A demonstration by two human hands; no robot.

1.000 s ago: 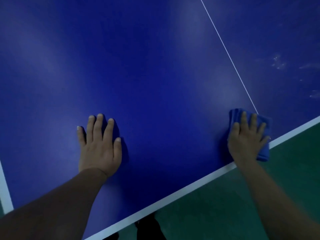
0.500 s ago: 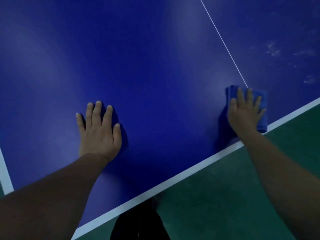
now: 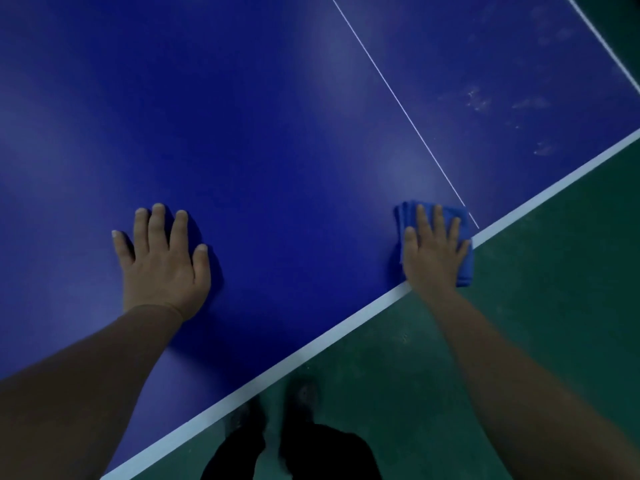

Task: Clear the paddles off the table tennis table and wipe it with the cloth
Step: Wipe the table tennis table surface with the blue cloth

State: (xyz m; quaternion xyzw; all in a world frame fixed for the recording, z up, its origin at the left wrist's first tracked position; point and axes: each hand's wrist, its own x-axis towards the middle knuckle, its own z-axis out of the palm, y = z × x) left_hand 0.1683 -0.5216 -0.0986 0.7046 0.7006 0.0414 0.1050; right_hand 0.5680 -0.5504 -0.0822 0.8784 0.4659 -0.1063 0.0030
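Observation:
The blue table tennis table (image 3: 277,133) fills most of the view, with a white border along its near edge and a thin white centre line. A folded blue cloth (image 3: 464,268) lies at the near edge, where the centre line ends, and overhangs the border a little. My right hand (image 3: 433,251) presses flat on the cloth with straight fingers. My left hand (image 3: 162,261) rests flat on the bare table surface to the left, fingers spread. No paddles are in view.
Pale smudges (image 3: 481,98) mark the surface to the right of the centre line. Green floor (image 3: 519,341) lies beyond the near edge, and my dark legs and shoes (image 3: 294,445) stand by it. The table's right edge shows at the top right corner.
My right hand pushed the cloth forward along the table, then drew it back to the near edge. The left hand stays planted flat.

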